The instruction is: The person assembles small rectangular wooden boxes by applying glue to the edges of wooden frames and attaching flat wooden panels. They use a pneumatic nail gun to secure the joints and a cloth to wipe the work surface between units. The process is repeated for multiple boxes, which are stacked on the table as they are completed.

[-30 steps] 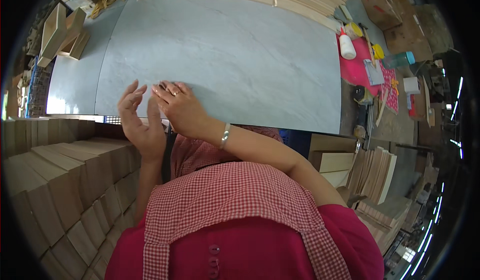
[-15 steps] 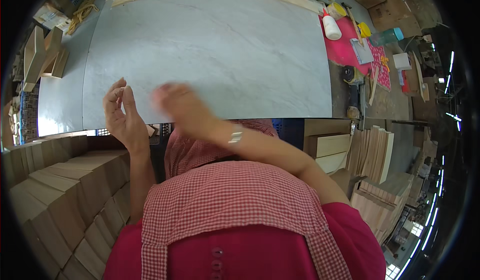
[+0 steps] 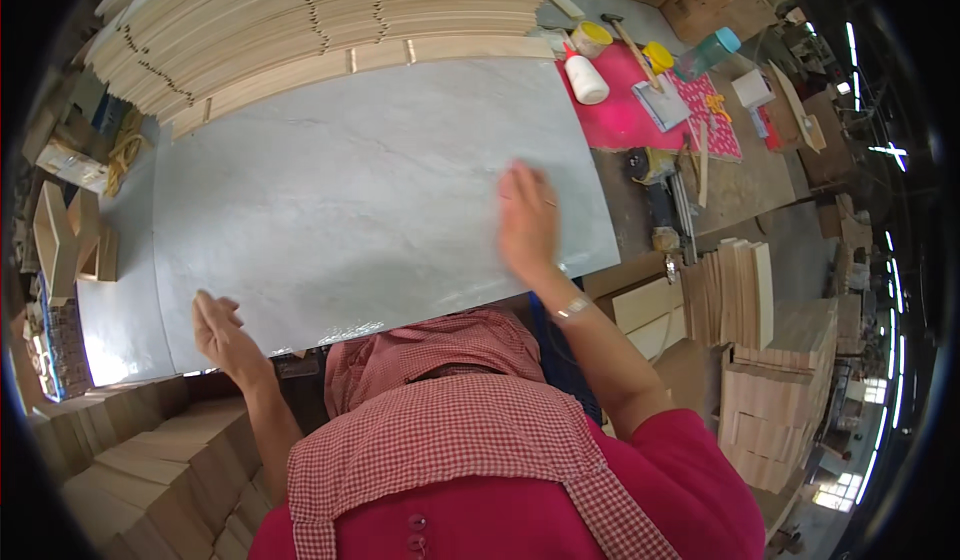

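My right hand (image 3: pixel 528 225) is over the right part of the grey marbled tabletop (image 3: pixel 370 190). Its fingers stretch away from me, slightly smeared by motion, and no object shows in them. At the table's near left edge, my left hand (image 3: pixel 222 335) is raised with its fingers partly bent and the thumb apart; I see nothing held there. Along the far side lies a big stack of light wooden strips (image 3: pixel 330 5) with notches, nearest to neither hand.
A white glue bottle (image 3: pixel 586 78), hammer (image 3: pixel 635 50) and teal bottle (image 3: pixel 708 52) lie at the far right. Wooden frame pieces (image 3: pixel 70 235) stand at the left. Stacked wooden boards (image 3: pixel 150 460) flank me at lower left, with more boards (image 3: pixel 735 295) at the right.
My right hand has swung from beside the left hand to the table's right part. My view has tilted, showing more of the strip stack. The left hand stays by the near left edge.
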`<state>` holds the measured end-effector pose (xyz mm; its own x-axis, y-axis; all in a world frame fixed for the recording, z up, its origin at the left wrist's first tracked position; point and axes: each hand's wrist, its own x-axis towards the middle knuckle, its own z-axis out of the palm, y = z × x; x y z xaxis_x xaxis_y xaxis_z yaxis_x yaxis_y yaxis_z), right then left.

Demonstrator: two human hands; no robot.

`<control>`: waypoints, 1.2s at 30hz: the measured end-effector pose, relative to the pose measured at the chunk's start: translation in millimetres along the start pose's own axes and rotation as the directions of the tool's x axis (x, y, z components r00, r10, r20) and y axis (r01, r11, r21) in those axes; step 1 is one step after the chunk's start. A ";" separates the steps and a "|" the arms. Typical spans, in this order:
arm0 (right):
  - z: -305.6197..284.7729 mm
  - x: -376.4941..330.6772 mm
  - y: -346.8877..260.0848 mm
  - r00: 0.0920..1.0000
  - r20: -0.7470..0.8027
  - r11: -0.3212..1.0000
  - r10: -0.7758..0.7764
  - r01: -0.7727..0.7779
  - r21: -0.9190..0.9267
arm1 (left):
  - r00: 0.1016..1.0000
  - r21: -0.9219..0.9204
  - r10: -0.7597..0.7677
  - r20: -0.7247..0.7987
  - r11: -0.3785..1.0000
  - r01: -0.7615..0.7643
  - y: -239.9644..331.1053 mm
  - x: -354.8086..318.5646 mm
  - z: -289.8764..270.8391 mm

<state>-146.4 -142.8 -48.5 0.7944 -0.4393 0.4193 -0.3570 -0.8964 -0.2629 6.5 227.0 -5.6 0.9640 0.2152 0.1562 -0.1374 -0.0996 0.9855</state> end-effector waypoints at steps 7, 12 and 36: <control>81.0 -9.0 -218.3 0.787 -0.055 0.535 -0.614 0.467 0.704 | 0.994 0.054 -0.103 0.027 0.993 0.101 20.4 9.9 23.1; 54.9 45.1 -116.7 0.941 0.183 0.738 -0.284 0.093 0.669 | 0.997 0.239 0.019 -0.073 0.971 -0.001 -31.2 18.0 -35.5; 189.9 197.0 -245.4 0.788 -0.163 0.675 -0.593 0.598 0.433 | 0.817 0.696 0.525 -0.239 0.679 -0.233 -81.1 60.1 -78.9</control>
<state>191.0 1.9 -66.4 0.7578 0.1759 0.6283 0.4464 -0.8421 -0.3026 57.6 324.6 -70.9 0.6612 0.3555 0.6606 -0.1595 -0.7938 0.5869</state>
